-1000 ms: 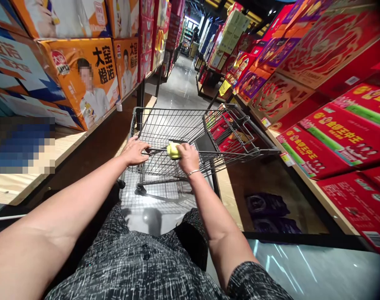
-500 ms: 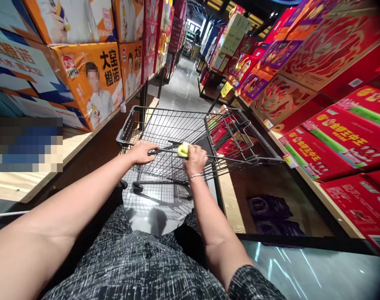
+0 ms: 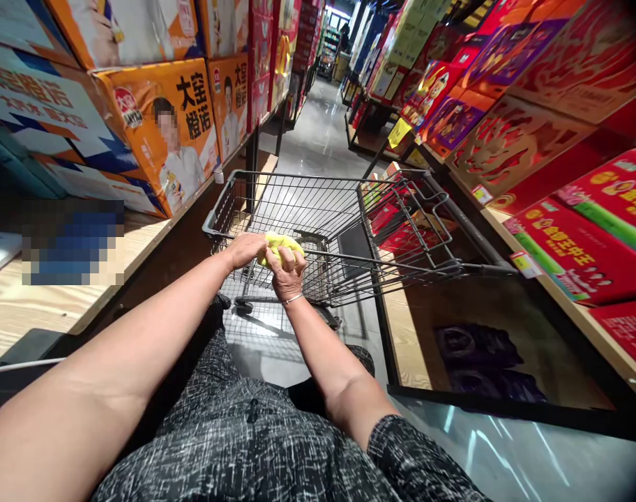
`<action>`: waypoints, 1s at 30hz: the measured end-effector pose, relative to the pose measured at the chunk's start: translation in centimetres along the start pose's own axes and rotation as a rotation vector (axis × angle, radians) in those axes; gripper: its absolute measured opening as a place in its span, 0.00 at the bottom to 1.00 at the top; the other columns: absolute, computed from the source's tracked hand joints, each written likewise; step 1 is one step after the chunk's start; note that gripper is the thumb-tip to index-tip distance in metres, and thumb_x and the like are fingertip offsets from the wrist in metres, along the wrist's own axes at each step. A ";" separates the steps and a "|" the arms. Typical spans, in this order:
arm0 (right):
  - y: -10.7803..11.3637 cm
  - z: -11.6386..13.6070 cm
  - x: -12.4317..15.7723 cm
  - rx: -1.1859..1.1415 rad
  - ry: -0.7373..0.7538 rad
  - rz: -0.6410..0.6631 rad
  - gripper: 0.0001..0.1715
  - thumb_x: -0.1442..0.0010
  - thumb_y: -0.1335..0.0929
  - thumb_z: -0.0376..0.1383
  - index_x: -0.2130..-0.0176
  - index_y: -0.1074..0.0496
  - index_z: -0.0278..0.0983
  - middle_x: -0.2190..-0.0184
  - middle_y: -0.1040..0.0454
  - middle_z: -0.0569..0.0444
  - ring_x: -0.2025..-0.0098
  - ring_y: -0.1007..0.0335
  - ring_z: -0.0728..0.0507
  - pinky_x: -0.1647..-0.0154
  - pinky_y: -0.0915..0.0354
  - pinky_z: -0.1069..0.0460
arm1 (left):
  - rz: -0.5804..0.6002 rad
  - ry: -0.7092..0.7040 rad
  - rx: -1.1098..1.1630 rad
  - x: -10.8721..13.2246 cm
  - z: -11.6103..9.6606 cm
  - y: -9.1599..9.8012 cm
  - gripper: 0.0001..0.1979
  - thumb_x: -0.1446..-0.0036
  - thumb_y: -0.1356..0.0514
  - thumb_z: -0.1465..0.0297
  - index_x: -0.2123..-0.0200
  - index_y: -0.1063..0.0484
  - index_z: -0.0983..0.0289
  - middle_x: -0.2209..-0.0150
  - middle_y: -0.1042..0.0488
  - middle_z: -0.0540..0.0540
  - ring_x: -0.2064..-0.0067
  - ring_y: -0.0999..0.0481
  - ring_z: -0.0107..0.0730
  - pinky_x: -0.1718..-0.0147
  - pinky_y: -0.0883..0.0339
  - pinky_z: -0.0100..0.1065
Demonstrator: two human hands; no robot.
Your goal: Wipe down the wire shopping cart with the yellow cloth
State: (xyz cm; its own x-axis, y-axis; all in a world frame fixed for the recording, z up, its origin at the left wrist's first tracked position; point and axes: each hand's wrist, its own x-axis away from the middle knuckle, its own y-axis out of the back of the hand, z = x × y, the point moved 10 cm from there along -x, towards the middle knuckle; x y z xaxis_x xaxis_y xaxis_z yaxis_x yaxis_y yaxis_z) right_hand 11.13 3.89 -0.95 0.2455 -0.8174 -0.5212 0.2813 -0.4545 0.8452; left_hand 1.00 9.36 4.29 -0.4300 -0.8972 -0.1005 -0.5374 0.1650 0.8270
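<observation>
A black wire shopping cart (image 3: 307, 183) stands sideways before me, its handle bar on the right. My left hand (image 3: 246, 249) is closed on the near top rim of the basket, its fingertips partly hidden by a yellow cloth (image 3: 285, 242). Right beside it, my right hand (image 3: 288, 270) grips this bunched cloth against the same rim, fingers curled over it. The two hands nearly touch. Through the wires, the basket shows the floor and its own lower frame.
Orange drink cartons (image 3: 166, 139) are stacked on a wooden shelf at left. Red gift boxes (image 3: 563, 244) line the right shelf, with dark purple packs (image 3: 478, 345) below. A yellow tag (image 3: 399, 132) sticks out near the aisle floor (image 3: 318, 132), which runs ahead between displays.
My right hand has slid left along the rim with the yellow cloth, up against my left hand. The left hand stays on the rim. The view has shifted slightly.
</observation>
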 end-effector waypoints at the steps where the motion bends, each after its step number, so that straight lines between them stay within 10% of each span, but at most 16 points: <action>1: -1.2 0.6 0.5 0.008 0.024 0.059 0.23 0.30 0.37 0.36 0.41 0.28 0.58 0.42 0.30 0.54 0.41 0.41 0.39 0.40 0.42 0.42 | -0.003 0.033 0.046 0.1 0.1 0.0 0.25 0.35 0.56 0.61 0.44 0.26 0.59 0.49 0.20 0.53 0.44 0.25 0.44 0.42 0.40 0.44; 5: -6.6 2.1 4.9 0.073 0.195 0.364 0.20 0.31 0.36 0.35 0.44 0.25 0.54 0.43 0.28 0.55 0.46 0.37 0.41 0.47 0.39 0.43 | 0.033 0.073 0.099 0.5 -0.4 -0.7 0.28 0.33 0.56 0.56 0.35 0.35 0.55 0.43 0.24 0.52 0.37 0.32 0.44 0.37 0.49 0.49; 9: -7.3 0.5 7.9 0.089 0.287 0.447 0.10 0.38 0.29 0.33 0.60 0.19 0.48 0.54 0.23 0.59 0.54 0.34 0.44 0.54 0.39 0.48 | 0.078 0.017 -0.035 0.7 -1.1 -1.4 0.25 0.35 0.51 0.54 0.40 0.28 0.52 0.38 0.29 0.52 0.36 0.35 0.48 0.37 0.51 0.53; 14: -1.1 -3.9 5.5 0.094 0.319 0.332 0.17 0.34 0.32 0.37 0.47 0.24 0.52 0.46 0.25 0.56 0.47 0.38 0.42 0.52 0.41 0.47 | 0.025 -0.044 -0.100 1.1 -1.2 -1.2 0.24 0.41 0.42 0.57 0.41 0.29 0.50 0.42 0.26 0.52 0.41 0.32 0.47 0.40 0.50 0.51; 20: 10.7 -11.4 1.7 0.171 0.067 -0.211 0.18 0.34 0.31 0.35 0.49 0.22 0.55 0.46 0.28 0.53 0.40 0.44 0.38 0.40 0.45 0.42 | -0.085 -0.038 -0.116 1.4 -1.1 -0.9 0.21 0.44 0.42 0.61 0.47 0.25 0.53 0.47 0.23 0.53 0.44 0.30 0.46 0.43 0.48 0.49; 22: 9.1 -11.7 2.2 0.159 0.024 -0.134 0.17 0.34 0.32 0.35 0.50 0.21 0.55 0.47 0.27 0.52 0.41 0.44 0.38 0.40 0.45 0.41 | -0.104 -0.038 -0.120 1.4 -1.2 -0.8 0.20 0.45 0.42 0.62 0.48 0.25 0.53 0.48 0.22 0.52 0.44 0.29 0.46 0.44 0.48 0.49; 27: -2.5 -7.3 7.6 0.031 0.119 0.410 0.12 0.35 0.31 0.34 0.55 0.21 0.49 0.50 0.25 0.55 0.46 0.40 0.41 0.48 0.42 0.45 | -0.074 -0.030 -0.128 1.3 -1.4 -0.8 0.21 0.46 0.43 0.63 0.48 0.25 0.53 0.48 0.22 0.51 0.44 0.30 0.46 0.44 0.48 0.49; 30: -5.4 -5.6 10.2 -0.001 0.135 0.472 0.06 0.40 0.27 0.33 0.64 0.20 0.45 0.55 0.24 0.57 0.50 0.38 0.43 0.52 0.42 0.48 | -0.049 -0.014 -0.130 1.2 -1.3 -0.8 0.21 0.46 0.43 0.64 0.48 0.25 0.52 0.48 0.22 0.50 0.44 0.30 0.45 0.43 0.49 0.48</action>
State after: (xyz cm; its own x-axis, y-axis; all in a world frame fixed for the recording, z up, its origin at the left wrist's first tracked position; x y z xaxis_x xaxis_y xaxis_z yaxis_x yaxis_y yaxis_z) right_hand 17.27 -0.01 -11.48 0.4650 -0.8806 -0.0915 0.1112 -0.0445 0.9928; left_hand 1.88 7.63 4.27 -0.4158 -0.8970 -0.1498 -0.4603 0.0655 0.8854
